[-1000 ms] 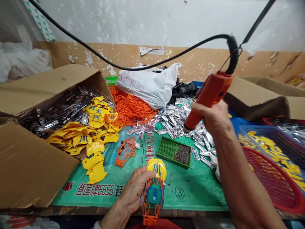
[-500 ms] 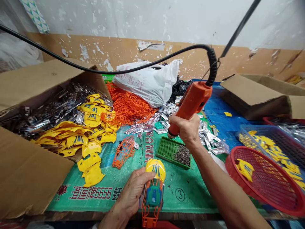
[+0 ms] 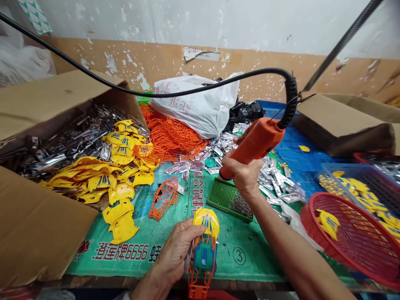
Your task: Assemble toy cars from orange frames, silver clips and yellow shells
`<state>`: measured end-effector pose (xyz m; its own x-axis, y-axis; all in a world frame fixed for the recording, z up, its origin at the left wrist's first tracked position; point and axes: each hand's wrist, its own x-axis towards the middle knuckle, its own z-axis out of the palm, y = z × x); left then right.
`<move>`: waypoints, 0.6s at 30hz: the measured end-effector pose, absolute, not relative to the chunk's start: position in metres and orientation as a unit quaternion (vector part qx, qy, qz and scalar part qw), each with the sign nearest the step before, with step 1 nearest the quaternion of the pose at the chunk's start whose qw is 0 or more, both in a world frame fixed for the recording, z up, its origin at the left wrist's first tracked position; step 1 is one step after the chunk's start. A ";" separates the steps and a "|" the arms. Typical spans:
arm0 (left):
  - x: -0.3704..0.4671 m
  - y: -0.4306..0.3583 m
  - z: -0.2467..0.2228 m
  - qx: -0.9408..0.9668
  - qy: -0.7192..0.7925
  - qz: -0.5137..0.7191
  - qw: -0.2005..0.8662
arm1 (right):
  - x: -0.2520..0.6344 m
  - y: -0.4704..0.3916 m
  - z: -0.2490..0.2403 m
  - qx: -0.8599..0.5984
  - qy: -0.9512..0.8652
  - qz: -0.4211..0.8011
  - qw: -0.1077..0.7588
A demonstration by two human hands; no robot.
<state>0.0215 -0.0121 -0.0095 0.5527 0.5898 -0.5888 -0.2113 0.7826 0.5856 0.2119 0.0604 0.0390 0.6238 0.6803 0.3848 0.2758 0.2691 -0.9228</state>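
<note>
- Patchy wall (image 3: 125, 21) stands at 12 o'clock, white on top and tan below, and my bench (image 3: 106, 282) in front of it wears a green sheet (image 3: 254, 262).
- At 6 o'clock, my left grip (image 3: 175, 250) is curled around the toy piece (image 3: 204, 250), with the thumb on its yellow top (image 3: 209, 218). It has orange bars (image 3: 198, 291) and a green block in the middle.
- At 4 o'clock, my right grip (image 3: 246, 177) is wrapped around an orange power tool (image 3: 258, 139). Its tip leans down to the left, by the back edge of a green tray (image 3: 218, 208); I cannot tell if they touch.
- That tray is at 5 o'clock, with tiny metal bits (image 3: 241, 205) heaped at its right end.
- One loose orange frame (image 3: 162, 204) lies at 7 o'clock.
- Yellow covers (image 3: 121, 192) are piled at 8 o'clock, by the mouth of a brown box (image 3: 40, 237).
- At 10 o'clock is a big orange heap (image 3: 175, 141), and a white bag (image 3: 200, 114) rests on it at 12 o'clock.
- Farther out at 4 o'clock sits a red basket (image 3: 368, 250) with a yellow piece (image 3: 328, 224) in it.
</note>
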 end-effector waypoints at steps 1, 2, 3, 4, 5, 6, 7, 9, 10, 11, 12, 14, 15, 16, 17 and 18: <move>0.022 -0.012 -0.010 0.230 0.409 0.236 0.851 | 0.212 0.061 0.038 -0.584 -0.408 0.146 0.687; 0.022 -0.012 -0.010 0.228 0.408 0.236 0.852 | 0.212 0.061 0.038 -0.582 -0.407 0.145 0.689; 0.022 -0.012 -0.011 0.226 0.408 0.238 0.852 | 0.212 0.061 0.037 -0.579 -0.407 0.144 0.692; 0.022 -0.011 -0.011 0.225 0.409 0.240 0.851 | 0.212 0.062 0.036 -0.577 -0.407 0.143 0.694; 0.022 -0.011 -0.011 0.223 0.410 0.241 0.851 | 0.212 0.062 0.035 -0.575 -0.407 0.144 0.695; 0.022 -0.011 -0.011 0.223 0.411 0.241 0.850 | 0.213 0.062 0.034 -0.572 -0.406 0.145 0.697; 0.022 -0.011 -0.011 0.223 0.412 0.241 0.850 | 0.213 0.063 0.033 -0.570 -0.406 0.146 0.700; 0.022 -0.010 -0.011 0.223 0.412 0.241 0.850 | 0.213 0.063 0.031 -0.567 -0.403 0.149 0.703; 0.022 -0.010 -0.011 0.222 0.411 0.242 0.850 | 0.214 0.063 0.030 -0.566 -0.401 0.150 0.704; 0.023 -0.010 -0.011 0.221 0.411 0.243 0.850 | 0.214 0.063 0.030 -0.567 -0.400 0.151 0.704; 0.023 -0.010 -0.010 0.219 0.410 0.245 0.851 | 0.214 0.063 0.029 -0.567 -0.399 0.153 0.704; 0.023 -0.010 -0.010 0.216 0.409 0.248 0.852 | 0.214 0.063 0.029 -0.567 -0.398 0.155 0.704; 0.023 -0.010 -0.010 0.214 0.409 0.249 0.851 | 0.214 0.063 0.029 -0.567 -0.398 0.156 0.704; 0.023 -0.011 -0.010 0.213 0.409 0.249 0.851 | 0.214 0.064 0.029 -0.566 -0.398 0.157 0.705; 0.023 -0.011 -0.010 0.212 0.410 0.250 0.851 | 0.214 0.064 0.029 -0.565 -0.398 0.158 0.705; 0.023 -0.011 -0.010 0.211 0.410 0.251 0.851 | 0.214 0.064 0.029 -0.565 -0.398 0.159 0.704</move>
